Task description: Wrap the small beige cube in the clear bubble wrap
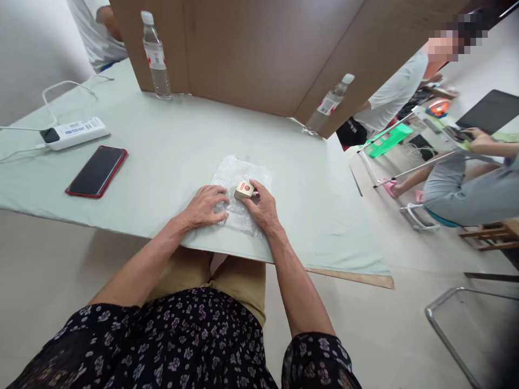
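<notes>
A small tan box point(244, 189) with a red mark on top sits on a sheet of clear bubble wrap point(239, 175) near the table's front edge. My right hand point(263, 208) pinches the box from its right side, thumb and fingers closed against it. My left hand point(204, 207) lies flat on the bubble wrap just left of the box, fingers stretched out and pressing the sheet down.
A red-cased phone point(97, 170) and a white power strip point(75, 133) lie at the left of the pale green table point(162, 140). Two water bottles point(156, 56) point(329, 104) stand by a brown partition point(259, 48). Other people sit at the right and far left.
</notes>
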The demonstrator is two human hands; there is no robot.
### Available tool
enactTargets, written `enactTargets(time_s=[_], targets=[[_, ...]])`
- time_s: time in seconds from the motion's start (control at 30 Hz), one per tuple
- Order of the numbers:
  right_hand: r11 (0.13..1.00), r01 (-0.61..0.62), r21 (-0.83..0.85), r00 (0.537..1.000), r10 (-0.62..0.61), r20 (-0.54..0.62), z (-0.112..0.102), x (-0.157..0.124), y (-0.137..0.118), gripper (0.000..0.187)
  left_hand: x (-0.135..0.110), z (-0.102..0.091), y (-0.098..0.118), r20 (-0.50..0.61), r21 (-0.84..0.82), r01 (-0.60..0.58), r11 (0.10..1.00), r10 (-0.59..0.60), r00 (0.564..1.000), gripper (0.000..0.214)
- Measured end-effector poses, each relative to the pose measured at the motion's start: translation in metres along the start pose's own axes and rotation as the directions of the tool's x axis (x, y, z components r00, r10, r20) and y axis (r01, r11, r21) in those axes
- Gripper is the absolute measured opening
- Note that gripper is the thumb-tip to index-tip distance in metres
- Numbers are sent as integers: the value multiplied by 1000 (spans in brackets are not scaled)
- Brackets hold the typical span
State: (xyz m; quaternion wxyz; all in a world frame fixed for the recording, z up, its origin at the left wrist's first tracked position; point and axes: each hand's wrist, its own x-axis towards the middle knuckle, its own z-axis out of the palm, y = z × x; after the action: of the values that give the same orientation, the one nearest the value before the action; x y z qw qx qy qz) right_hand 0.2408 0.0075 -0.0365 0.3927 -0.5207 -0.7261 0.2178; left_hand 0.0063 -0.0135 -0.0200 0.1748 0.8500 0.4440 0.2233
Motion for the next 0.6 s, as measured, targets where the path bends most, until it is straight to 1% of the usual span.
enactTargets(time_s=[0.33, 0.47, 0.6], targets=[[999, -5, -39, 1000, 6, 11, 3, 1, 2, 56, 0, -1, -1, 2, 0, -11, 1000, 11, 1000, 33], [999, -4, -38, 1000, 5, 5, 2, 0, 2, 57, -1, -3, -1, 34, -1, -20, 1000, 20, 999, 39], [999, 1, -44, 1000, 0, 23, 1, -1, 1, 61, -4, -4, -1, 67, -15, -59, 998, 60, 996, 45]])
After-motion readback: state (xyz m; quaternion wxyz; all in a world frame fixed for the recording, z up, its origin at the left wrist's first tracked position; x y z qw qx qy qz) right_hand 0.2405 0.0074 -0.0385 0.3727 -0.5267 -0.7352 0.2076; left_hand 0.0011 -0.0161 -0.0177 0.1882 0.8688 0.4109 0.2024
